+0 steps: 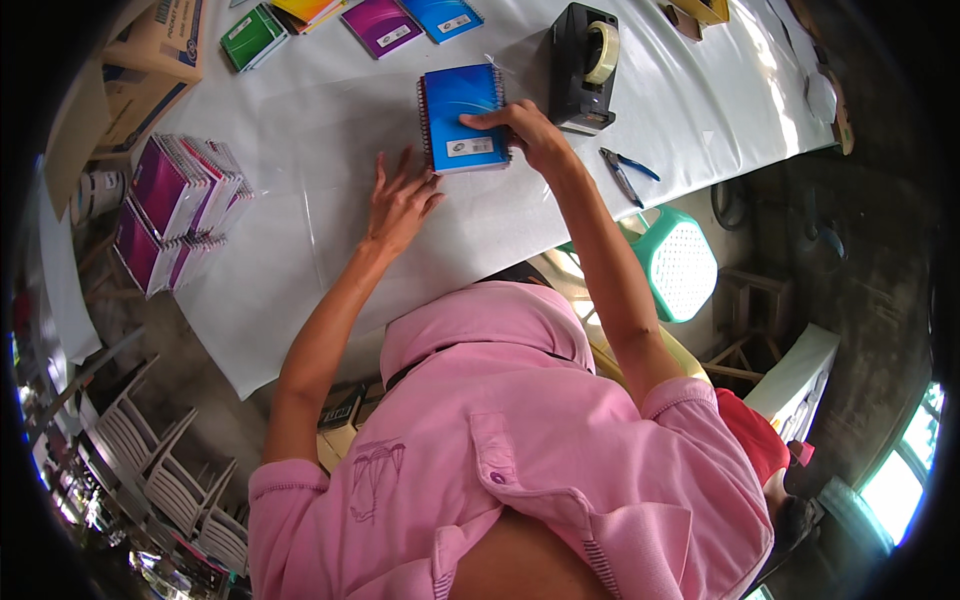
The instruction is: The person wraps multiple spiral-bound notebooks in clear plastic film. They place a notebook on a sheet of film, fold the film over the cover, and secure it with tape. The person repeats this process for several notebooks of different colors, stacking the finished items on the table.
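A small stack of spiral notebooks (460,95) with a blue cover on top lies on the covered table (340,215). Wire bindings show along both its left and right sides. My right hand (532,135) grips the stack at its right edge, the thumb lying across the blue cover and the other fingers mostly hidden at the side. At the lower left corner of the stack is my left hand (400,203), its fingers spread and its fingertips close to the edge. Whether they touch it I cannot tell.
A black tape dispenser (575,75) stands right of the stack, with pliers (628,175) nearer me. Purple notebooks (165,190) are piled at the left by a cardboard box (150,75). Green (254,38), purple (381,27) and blue notebooks (443,17) lie farther back. A green-and-white stool (680,265) is below the table's edge.
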The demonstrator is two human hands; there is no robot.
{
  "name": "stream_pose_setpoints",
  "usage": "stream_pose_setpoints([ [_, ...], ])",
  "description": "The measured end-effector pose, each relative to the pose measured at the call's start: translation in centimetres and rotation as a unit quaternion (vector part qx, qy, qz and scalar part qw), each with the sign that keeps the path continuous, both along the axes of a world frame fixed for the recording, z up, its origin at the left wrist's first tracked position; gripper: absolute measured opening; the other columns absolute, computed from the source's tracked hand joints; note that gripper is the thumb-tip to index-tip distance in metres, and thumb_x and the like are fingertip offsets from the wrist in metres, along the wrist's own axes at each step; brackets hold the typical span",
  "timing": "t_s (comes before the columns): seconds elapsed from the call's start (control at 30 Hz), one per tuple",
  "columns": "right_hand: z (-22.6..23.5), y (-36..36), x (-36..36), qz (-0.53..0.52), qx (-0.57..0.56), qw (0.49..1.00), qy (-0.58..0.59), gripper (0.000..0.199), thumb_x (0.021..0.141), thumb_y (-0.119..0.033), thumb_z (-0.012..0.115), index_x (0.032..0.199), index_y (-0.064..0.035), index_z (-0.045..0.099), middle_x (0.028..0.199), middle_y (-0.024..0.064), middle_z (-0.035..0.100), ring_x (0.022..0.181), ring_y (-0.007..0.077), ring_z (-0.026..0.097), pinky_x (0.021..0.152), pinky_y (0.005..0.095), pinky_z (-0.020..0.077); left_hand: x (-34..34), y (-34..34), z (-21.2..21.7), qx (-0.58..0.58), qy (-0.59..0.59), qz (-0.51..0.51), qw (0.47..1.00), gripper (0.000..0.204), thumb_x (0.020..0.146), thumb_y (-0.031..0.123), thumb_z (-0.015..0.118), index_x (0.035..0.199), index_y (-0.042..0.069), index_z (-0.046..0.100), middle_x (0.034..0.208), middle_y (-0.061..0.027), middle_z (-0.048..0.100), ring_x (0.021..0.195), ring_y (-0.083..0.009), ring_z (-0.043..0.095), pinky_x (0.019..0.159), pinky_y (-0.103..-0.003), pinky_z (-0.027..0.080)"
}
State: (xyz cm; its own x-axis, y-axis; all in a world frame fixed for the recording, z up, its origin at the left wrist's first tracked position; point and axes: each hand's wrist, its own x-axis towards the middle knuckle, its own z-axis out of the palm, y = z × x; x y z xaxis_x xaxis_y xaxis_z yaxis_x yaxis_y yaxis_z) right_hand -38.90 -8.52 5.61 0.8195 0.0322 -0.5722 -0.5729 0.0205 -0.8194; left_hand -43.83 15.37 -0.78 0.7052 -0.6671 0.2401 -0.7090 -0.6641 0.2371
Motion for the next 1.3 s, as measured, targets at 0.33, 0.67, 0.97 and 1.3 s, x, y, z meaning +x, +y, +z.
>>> stream_pose_setpoints([
  [0.33,-2.8,-1.0,0.0,0.046,-0.082,0.995,-0.042,0.050,0.061,-0.033,0.081,0.089,0.0054,0.067,0.096,0.0166,0.064,0.083,0.0270,0.063,0.083,0.0344,0.0447,-1.1,0.0,-0.6,-0.051,-0.017,0.083,0.995,0.048,0.075,0.030,0.074,0.117,0.009,0.063,0.127,-0.0013,0.057,0.133,-0.0312,0.038,0.106,-0.062,0.023],
  [0.67,-1.6,-0.1,-4.6,0.007,-0.444,0.849,-0.288,0.067,0.069,-0.042,0.080,0.106,0.0085,0.055,0.112,0.0290,0.051,0.109,0.0419,0.046,0.088,0.0490,0.0405,-1.3,0.1,1.0,-0.031,0.019,0.103,0.994,0.051,0.082,0.027,0.068,0.129,0.010,0.054,0.135,-0.0048,0.051,0.132,-0.0342,0.037,0.105,-0.061,0.023],
  [0.97,0.7,-2.9,-4.8,-0.244,-0.622,0.699,-0.254,0.082,0.062,-0.028,0.086,0.126,-0.0050,0.039,0.120,0.0191,0.043,0.113,0.0362,0.040,0.088,0.0465,0.0318,4.5,-8.5,8.2,-0.090,-0.015,-0.073,0.993,0.047,0.085,0.020,0.064,0.130,0.011,0.054,0.142,-0.0075,0.044,0.135,-0.0327,0.033,0.107,-0.059,0.022],
  [1.3,-1.0,-11.0,-2.6,-0.178,-0.541,0.749,-0.340,0.063,0.070,-0.008,0.075,0.121,0.0045,0.040,0.117,0.0247,0.046,0.107,0.0404,0.047,0.090,0.0439,0.0420,5.6,-12.8,6.7,0.069,0.053,-0.140,0.986,0.035,0.089,0.028,0.059,0.120,0.011,0.062,0.132,-0.0040,0.052,0.136,-0.0323,0.031,0.108,-0.060,0.020],
])
